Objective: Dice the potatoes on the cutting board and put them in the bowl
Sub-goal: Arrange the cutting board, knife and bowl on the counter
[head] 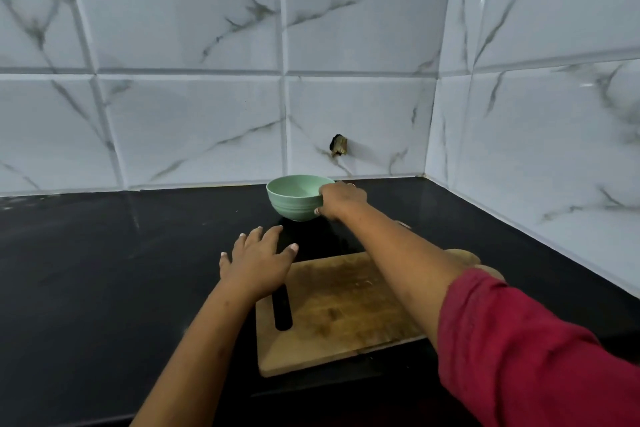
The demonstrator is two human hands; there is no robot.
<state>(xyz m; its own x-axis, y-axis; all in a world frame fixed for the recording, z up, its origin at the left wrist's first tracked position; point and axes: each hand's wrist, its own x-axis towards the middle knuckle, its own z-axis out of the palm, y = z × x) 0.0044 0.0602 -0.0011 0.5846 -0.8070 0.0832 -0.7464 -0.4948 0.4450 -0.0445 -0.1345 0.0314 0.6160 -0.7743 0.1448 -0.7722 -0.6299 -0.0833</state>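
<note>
A pale green bowl (pixel 294 198) stands on the black counter near the back wall. My right hand (pixel 341 199) grips its right rim, thumb down the outside. A wooden cutting board (pixel 332 315) lies closer to me. A black knife handle (pixel 282 310) lies on its left edge; the blade is hidden under my left hand. My left hand (pixel 258 262) hovers flat with fingers spread over the board's far left corner. Brownish potatoes (pixel 467 256) peek out behind my right forearm at the board's far right.
The black counter (pixel 104 270) runs into a corner of white marble-patterned tile walls (pixel 536 149) at the back and right. A small dark hole (pixel 338 146) marks the back wall above the bowl.
</note>
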